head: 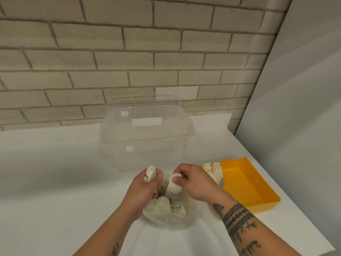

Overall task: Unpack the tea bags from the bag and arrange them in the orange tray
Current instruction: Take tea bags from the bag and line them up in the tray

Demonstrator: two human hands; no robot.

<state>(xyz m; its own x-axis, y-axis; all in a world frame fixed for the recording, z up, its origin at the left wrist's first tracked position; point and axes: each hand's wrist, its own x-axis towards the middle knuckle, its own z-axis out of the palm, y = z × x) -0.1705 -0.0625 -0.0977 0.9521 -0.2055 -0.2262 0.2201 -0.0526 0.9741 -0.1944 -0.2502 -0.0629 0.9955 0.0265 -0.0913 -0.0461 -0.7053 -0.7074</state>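
Many tea bags (160,206) are lying in the plastic bag (166,221) before us; we are gripping a bunch (151,172) in our left hand (144,189) and pinching a stack (174,189) with our right hand (195,182). Only one short row (215,169) is standing in the orange tray (258,191).

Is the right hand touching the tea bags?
Touching. The head view shows the right hand pinching a small stack of tea bags between thumb and fingers, just above the bag.
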